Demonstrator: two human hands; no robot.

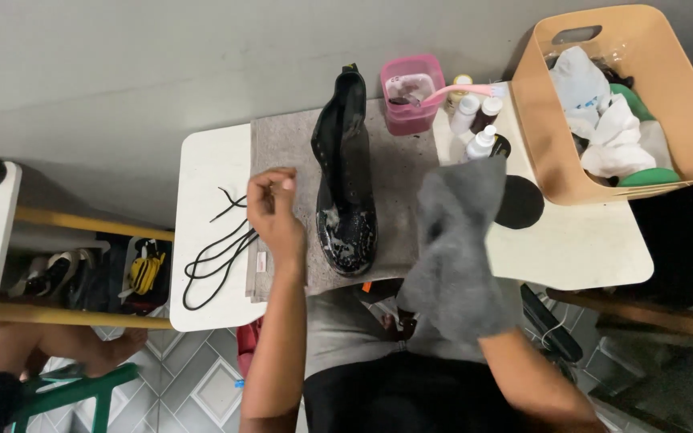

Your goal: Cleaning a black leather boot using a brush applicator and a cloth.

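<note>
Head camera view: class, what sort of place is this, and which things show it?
Probably a small shoe-cleaning spot at home or in a shop: a black boot flecked with foam on a grey mat, removed laces, and bottles beside a pink tub.

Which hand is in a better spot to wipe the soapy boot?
Probably the right hand: it is wrapped in the grey cloth, close beside the boot. The left hand is bare, fingers pinched together over the mat.
</note>
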